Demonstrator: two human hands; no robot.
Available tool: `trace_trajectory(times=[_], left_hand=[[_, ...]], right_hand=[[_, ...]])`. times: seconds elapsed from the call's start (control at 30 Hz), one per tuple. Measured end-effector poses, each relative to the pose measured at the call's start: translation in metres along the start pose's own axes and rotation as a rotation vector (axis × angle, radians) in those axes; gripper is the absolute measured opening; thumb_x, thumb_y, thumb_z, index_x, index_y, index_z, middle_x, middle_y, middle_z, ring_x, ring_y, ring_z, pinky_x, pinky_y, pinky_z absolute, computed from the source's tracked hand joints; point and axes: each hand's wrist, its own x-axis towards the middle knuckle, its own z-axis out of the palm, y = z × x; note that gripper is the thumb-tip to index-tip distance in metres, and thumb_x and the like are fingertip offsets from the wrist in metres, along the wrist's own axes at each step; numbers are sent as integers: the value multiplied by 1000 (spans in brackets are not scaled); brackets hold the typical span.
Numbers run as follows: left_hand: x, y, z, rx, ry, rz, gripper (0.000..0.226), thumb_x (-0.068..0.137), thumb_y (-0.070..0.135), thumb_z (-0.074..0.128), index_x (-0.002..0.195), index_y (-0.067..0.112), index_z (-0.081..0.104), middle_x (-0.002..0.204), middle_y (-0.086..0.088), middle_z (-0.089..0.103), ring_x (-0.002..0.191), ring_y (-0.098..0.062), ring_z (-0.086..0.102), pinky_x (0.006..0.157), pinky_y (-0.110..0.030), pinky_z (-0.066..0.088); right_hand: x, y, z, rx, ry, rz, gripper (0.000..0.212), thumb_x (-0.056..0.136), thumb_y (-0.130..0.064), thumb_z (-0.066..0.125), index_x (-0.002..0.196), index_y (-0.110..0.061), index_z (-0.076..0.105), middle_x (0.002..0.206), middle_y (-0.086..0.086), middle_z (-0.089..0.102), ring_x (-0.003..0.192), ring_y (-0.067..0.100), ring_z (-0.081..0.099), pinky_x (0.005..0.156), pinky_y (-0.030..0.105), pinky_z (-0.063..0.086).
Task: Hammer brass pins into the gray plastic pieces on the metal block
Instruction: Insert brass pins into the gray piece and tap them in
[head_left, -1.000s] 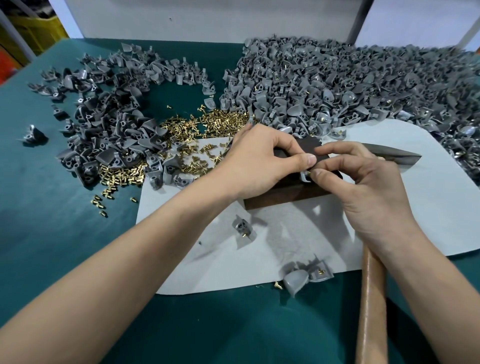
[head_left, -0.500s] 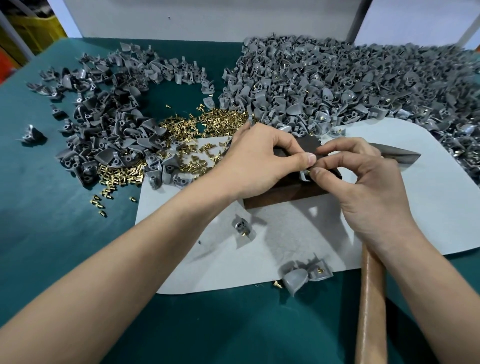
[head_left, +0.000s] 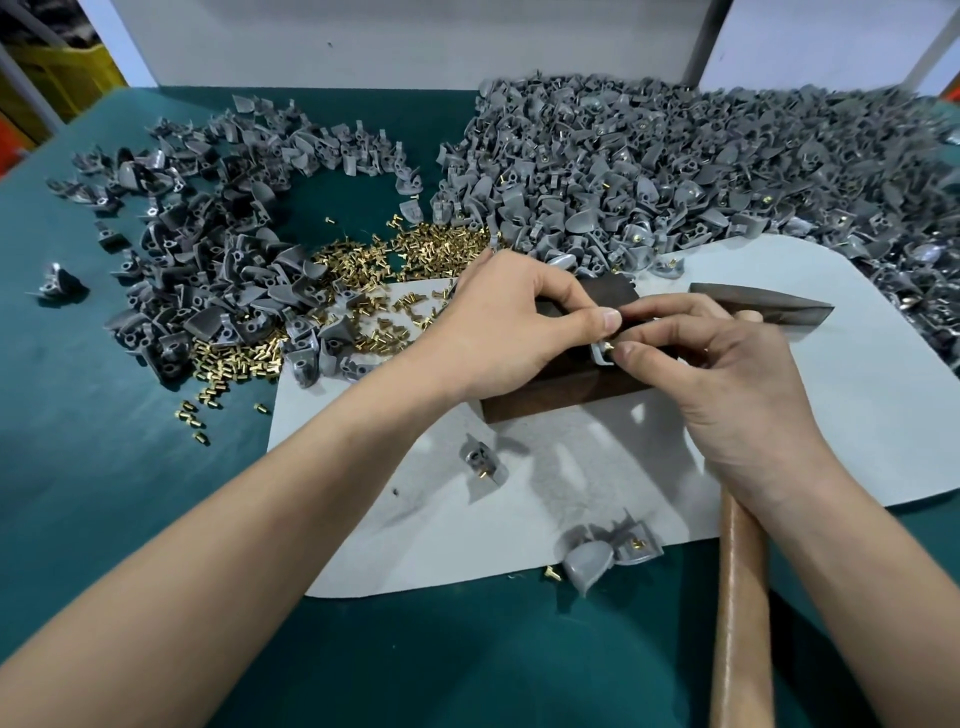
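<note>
Teal tabletop (head_left: 104, 467) fills the view, with a white mat (head_left: 857, 415) at its centre and the metal block (head_left: 566, 384) on the mat. Toward 3 o'clock on the block's upper face sits one gray plastic piece (head_left: 600, 354), with a brass pin (head_left: 609, 345) at its top edge. The right hand (head_left: 727, 384) comes in from 5 o'clock. Its grip pinches that pin between thumb and forefinger, so pin and piece lie at 9 o'clock of the fingertips, touching them. The left hand (head_left: 514, 322) reaches in from 7 o'clock and curls over the block, thumb tip against the right forefinger. Whether its grip clasps the piece I cannot tell. The hammer (head_left: 737, 597) lies under the right hand, its long axis running from 6 o'clock up toward 1 o'clock, head just past the fingers. I judge the right hand nearer for the strike, with the left thumb in the way. Loose pins (head_left: 395, 260) lie at 10 o'clock, bare pieces (head_left: 208, 260) at 9, and pinned ones (head_left: 675, 171) are heaped from 12 to 2.
</note>
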Motion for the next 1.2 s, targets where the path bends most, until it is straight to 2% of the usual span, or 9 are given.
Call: trace_trajectory(times=[0.1,0.13,0.23,0.3,0.47,0.6,0.7,0.9,1.2], left_hand=[[0,0,0,6,1,7,19,84,28,73,66,32,68,85,-3,75,106,-16,64,110,-46,32],[0,0,0,7,1,7,19,84,28,73,66,32,68,85,-4,75,106,-17,64,110,-45,32],[0,-1,0,7,-2,6,18,84,29,73,67,32,69,86,-6,75,106,-17,64,109,-43,34],[0,-1,0,0,-2,6,17,83,29,73,67,32,69,86,-6,75,106,-17,63,104,-39,40],[1,-2,0,-6,-7,18,17,84,29,73,67,32,69,88,-9,74,107,-22,63,96,-37,45],[1,-2,0,-12,-12,23,17,84,29,73,67,31,69,88,-15,73,107,-28,62,91,-40,46],[1,-2,0,-15,-6,14,17,83,30,73,67,32,69,89,-13,74,107,-24,63,91,-38,46],[1,-3,0,-11,-1,7,16,83,30,74,67,33,69,87,-5,75,106,-15,63,98,-35,44],[0,-2,1,2,8,-8,16,83,32,73,67,33,69,90,-5,74,112,-14,59,106,-42,37]], right_hand=[[1,1,1,11,31,17,13,76,-14,75,69,-25,72,99,-7,68,105,8,57,100,25,37],[1,1,1,18,34,19,14,76,-13,75,69,-25,71,99,-7,68,104,7,58,98,22,37],[0,-2,1,13,20,-2,17,77,-9,74,69,-24,70,99,-4,67,90,-7,56,82,2,34],[0,-2,1,-43,13,-25,18,78,-9,73,69,-24,69,100,-4,66,92,-5,55,80,-1,30],[-1,-3,1,-200,31,-90,18,78,-14,73,70,-29,67,100,-15,60,113,17,50,93,12,28],[-1,-3,1,-239,41,-126,19,79,-15,73,71,-31,66,101,-16,58,115,19,48,92,9,26],[-1,-4,1,-211,48,-123,22,78,-16,74,69,-34,64,102,-17,59,115,19,49,97,24,30],[-2,-4,1,-171,42,-111,22,77,-15,74,68,-33,65,101,-18,60,115,21,51,106,42,33],[-1,-3,1,-153,38,-90,21,77,-15,74,68,-32,67,100,-18,61,113,16,52,103,32,31]])
